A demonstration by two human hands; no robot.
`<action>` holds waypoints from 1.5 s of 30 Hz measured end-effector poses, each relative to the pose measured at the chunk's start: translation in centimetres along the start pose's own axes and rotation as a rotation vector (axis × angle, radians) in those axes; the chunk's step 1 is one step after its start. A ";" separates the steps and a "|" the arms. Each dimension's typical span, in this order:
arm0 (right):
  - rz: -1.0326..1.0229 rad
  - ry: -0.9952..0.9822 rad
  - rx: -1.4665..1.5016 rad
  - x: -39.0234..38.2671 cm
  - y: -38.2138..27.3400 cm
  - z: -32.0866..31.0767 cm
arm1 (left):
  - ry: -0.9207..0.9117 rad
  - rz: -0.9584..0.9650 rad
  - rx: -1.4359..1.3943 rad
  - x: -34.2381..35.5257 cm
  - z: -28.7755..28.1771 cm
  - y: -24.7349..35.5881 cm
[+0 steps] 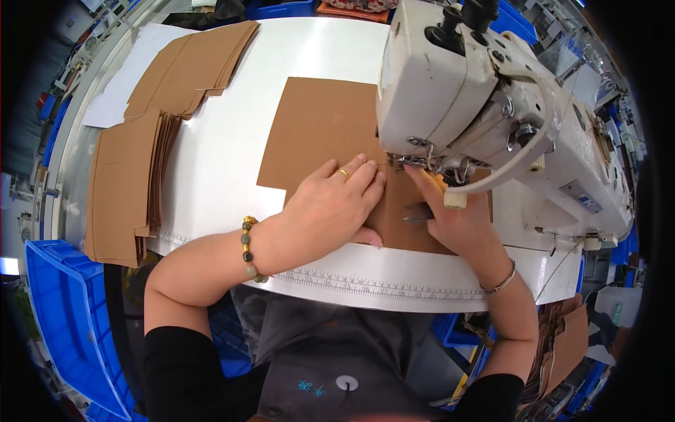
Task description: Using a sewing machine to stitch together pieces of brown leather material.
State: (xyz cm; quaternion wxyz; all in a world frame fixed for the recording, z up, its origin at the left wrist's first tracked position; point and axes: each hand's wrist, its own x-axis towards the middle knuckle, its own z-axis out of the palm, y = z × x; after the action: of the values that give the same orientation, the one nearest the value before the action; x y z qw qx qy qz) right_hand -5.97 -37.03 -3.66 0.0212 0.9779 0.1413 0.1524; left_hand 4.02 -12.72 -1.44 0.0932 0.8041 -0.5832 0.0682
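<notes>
A brown flat panel (320, 126), leather-like or fabric, lies on the white table under the sewing machine (432, 84). My left hand (327, 207) rests on it, fingers stretched toward the needle area and thumb near the panel's front edge. Close to the presser foot (404, 160), the index finger of my right hand (450, 214) reaches in from the right. Dark pointed blades of thread snips (420, 212) stick out from that hand's curled fingers; the handles are hidden in it. The machine head covers the panel's right part.
Stacked brown panels (123, 186) and a further pile (197, 67) occupy the table's left side. A printed ruler strip (351, 283) runs along the front edge. Blue crates (70, 316) stand at lower left. More brown pieces (566, 344) hang at lower right.
</notes>
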 end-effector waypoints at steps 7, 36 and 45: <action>-0.006 -0.033 0.019 0.3 -0.3 0.3 | -0.018 0.003 -0.001 0.2 -0.1 0.0; -0.157 0.019 0.124 1.2 -1.8 -1.9 | 0.034 0.017 0.026 0.6 0.1 -0.2; -0.156 0.019 0.109 1.1 -1.6 -1.9 | 0.017 0.004 0.006 0.8 0.1 -0.4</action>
State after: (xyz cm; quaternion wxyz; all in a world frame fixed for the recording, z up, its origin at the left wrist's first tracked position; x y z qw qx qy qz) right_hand -5.94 -35.19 -1.68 -0.0217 0.9622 0.2252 0.1514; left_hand 4.68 -13.41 -1.43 0.0955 0.8027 -0.5837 0.0771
